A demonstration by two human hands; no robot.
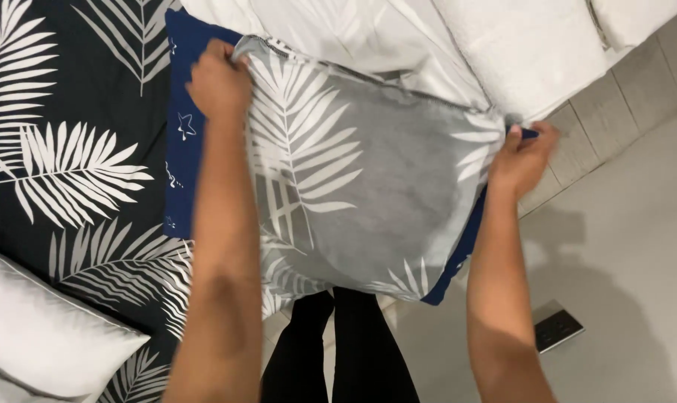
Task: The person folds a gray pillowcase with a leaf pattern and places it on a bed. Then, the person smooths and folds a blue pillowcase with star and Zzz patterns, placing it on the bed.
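Two bare forearms rise from the lower edge of the frame, nearest the camera, both stretched out and up. The left hand (219, 80), in the upper left of centre, is closed with knuckles up, pinching the top corner of a grey pillowcase (368, 179). The right hand (523, 158), at the right of centre, is curled shut on the opposite corner, where a sliver of dark blue shows between the fingers.

The largest thing behind them is the black bedspread (62, 164) printed with white palm fronds, filling the left side of the frame; its cloth lies flat and smooth. White bedding (502, 45) with a soft, slightly ribbed look crosses the upper right. Pale floor tiles (629, 246) fill the lower right.

The pillowcase hangs stretched between the hands in the middle of the frame, soft grey fabric with pale fern leaves, pulled partly over a navy blue pillow (182, 134) with small white marks; blue edges show at its left and lower right. A glossy white pillow (40, 336) sits at the lower left. A small dark flat rectangle (556, 325) lies on the floor.
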